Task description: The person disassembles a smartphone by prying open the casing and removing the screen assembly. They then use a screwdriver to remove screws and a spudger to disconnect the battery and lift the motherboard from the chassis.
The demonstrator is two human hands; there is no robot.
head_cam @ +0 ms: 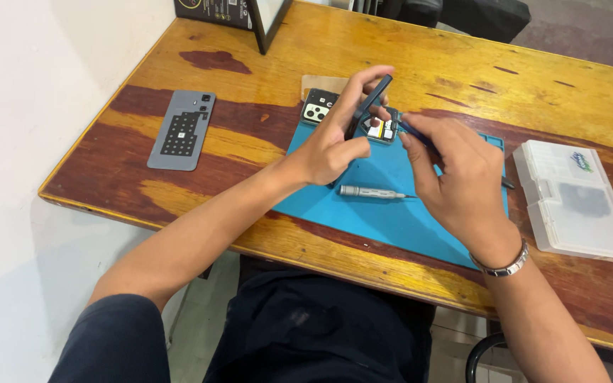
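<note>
Left hand (331, 145) pinches an opened phone (363, 117), fingers closed on its raised dark edge, tilting it above the blue mat (391, 206). Right hand (455, 177), fingers together, grips a thin dark tool (420, 138) whose tip meets the phone's exposed inside. One silver screwdriver (374, 191) lies just below both hands. One grey back cover (181, 130) rests well left; one translucent plastic box (576, 202) sits right.

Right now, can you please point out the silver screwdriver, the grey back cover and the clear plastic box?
silver screwdriver (370, 191): head view, middle of its metal handle.
grey back cover (181, 130): head view, centre of its dark patch.
clear plastic box (576, 201): head view, middle of its lid.
</note>
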